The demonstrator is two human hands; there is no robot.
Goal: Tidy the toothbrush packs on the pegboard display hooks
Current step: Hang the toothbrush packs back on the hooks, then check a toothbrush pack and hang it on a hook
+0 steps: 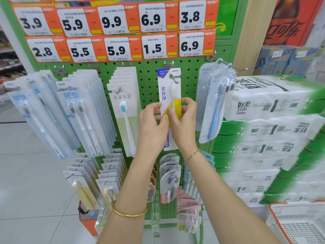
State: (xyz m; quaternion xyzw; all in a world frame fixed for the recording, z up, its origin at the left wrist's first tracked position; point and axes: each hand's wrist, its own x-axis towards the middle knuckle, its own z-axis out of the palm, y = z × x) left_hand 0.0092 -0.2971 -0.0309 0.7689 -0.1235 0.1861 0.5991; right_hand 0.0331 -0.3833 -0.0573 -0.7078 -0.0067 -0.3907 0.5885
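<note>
Yellow-and-white toothbrush pack [167, 92] hangs from its pegboard hook [175, 80]; our left hand [152, 120] and right hand [182, 120] pinch its side edges. Light, bendy card, we judge, so grip the edges gently.

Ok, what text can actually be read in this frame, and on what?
"3.9", "5.9", "9.9", "6.9", "3.8": top tags
"2.8", "5.5", "5.9", "1.5", "6.9": lower tags
"柔丝净", "FROG": held yellow pack
"极简生活": white pack
"NEW", "柔护净齿": blue pack
"好柔", "2500": tissue pack
Small print on the tags and packs: too blurred to read.
</note>
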